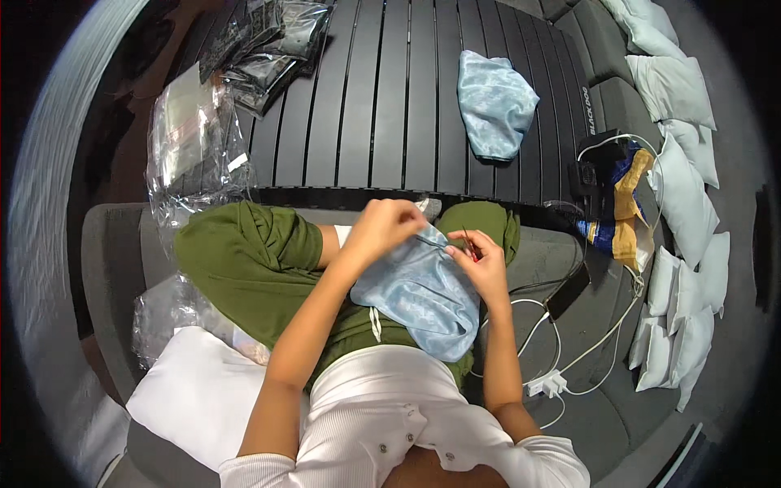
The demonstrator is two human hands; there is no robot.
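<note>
A piece of light blue satin cloth (419, 293) lies bunched over my lap, with a dark edge near its upper end. My left hand (389, 232) is raised at the cloth's upper left, fingers pinched together; what they hold, if anything, is hidden. At the upper right of the cloth, my right hand (482, 264) has its fingers closed round a small tool (475, 254) with a red part and a thin dark tip. Its exact kind is too small to make out. The right fingertips are close to the dark edge.
On the black slatted table (350, 146) ahead lie another light blue satin piece (496, 106), dark plastic packets (272, 57) and clear bags (195, 138). White cables with a plug adapter (547, 384) cross the grey seat at my right. A white pillow (199, 394) sits at my left.
</note>
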